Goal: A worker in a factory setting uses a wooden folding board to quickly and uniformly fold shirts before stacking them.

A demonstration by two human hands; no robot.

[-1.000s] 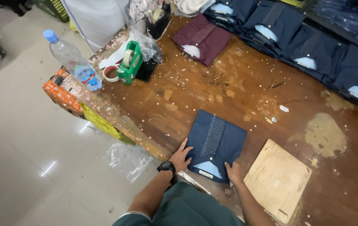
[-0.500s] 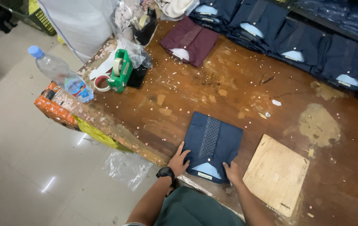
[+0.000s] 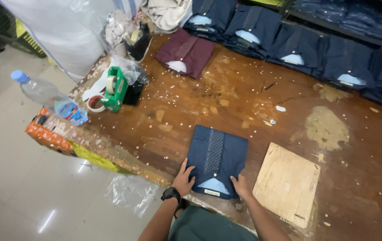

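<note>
I have both hands down on a folded navy shirt [image 3: 217,160] that lies flat on the worn wooden worktop [image 3: 226,98], right at its near edge. My left hand [image 3: 184,180], with a black wristwatch [image 3: 171,194] on the wrist, rests open with fingers spread on the shirt's near left corner. My right hand [image 3: 242,185] lies flat on the near right corner, beside the pale collar insert. The hands are apart, one at each corner, pressing rather than gripping; neither is closed around anything.

Just to the right of my right hand sits a square plywood board [image 3: 287,184], close to the shirt but not touching it. Far ahead of my hands lies a folded maroon shirt [image 3: 185,52], and beyond it and off to the right runs a row of folded navy shirts [image 3: 289,42]. Ahead and to the left of my left hand stand a green tape dispenser [image 3: 115,88] and a loose roll of tape [image 3: 95,103], with a clear plastic water bottle [image 3: 50,98] further left at the worktop's corner. Below my left hand, a crumpled clear plastic bag [image 3: 130,194] lies on the tiled floor [image 3: 16,187].
</note>
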